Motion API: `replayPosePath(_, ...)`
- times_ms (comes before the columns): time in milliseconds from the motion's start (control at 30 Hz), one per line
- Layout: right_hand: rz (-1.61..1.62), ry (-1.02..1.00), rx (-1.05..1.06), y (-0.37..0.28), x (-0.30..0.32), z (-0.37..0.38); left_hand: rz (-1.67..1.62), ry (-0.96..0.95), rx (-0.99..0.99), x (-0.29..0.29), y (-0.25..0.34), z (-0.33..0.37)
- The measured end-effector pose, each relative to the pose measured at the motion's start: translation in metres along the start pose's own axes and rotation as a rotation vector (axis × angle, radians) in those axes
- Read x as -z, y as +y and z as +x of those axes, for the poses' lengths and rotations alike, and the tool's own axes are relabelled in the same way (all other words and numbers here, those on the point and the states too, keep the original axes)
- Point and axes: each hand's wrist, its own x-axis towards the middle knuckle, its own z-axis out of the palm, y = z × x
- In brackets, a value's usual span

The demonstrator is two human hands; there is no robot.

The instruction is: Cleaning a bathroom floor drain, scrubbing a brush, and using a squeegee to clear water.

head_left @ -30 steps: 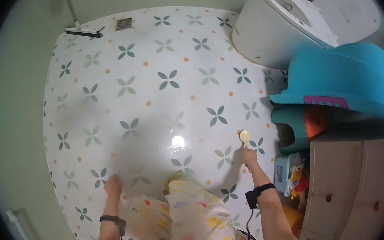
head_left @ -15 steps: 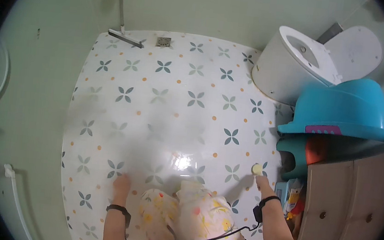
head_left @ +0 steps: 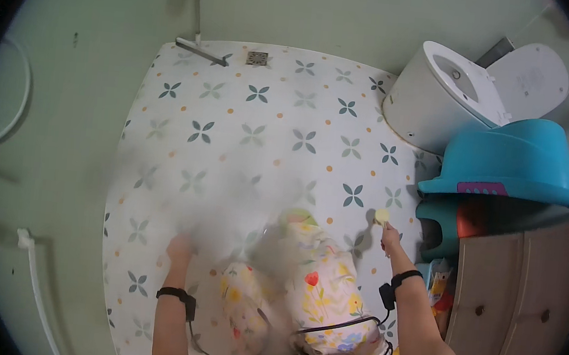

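Right hand (head_left: 390,240) gripping yellow round-headed tool (head_left: 381,216) by handle (head_left: 385,225), likely best hold; looks light, stiff. Left hand (head_left: 180,245) blurred, can't tell.

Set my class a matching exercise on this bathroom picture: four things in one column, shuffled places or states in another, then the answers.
Things:
1. pale yellow tool
2. toilet lid
3. floor drain
4. blue tub

Places or states:
A. raised
B. near the squeegee
C. bearing a purple patch
D. in the right hand

Pairs: 1-D, 2-A, 3-B, 4-C
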Motion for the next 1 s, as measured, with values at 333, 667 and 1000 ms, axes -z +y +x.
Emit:
replayPosePath(333, -0.694, -0.170, 0.595, -0.136, -0.156, 0.127, 0.081, 0.067, -0.330, -0.039, 0.141, 0.130)
replayPosePath(667, -0.066, -0.088, 0.400, -0.106, -0.053, 0.222, 0.029, 0.063, -0.409, -0.052, 0.268, 0.241)
replayPosePath(1000, -0.085, -0.183, 0.445, -0.165, -0.115, 0.169, 0.243, -0.189, -0.406, -0.039, 0.226, 0.274)
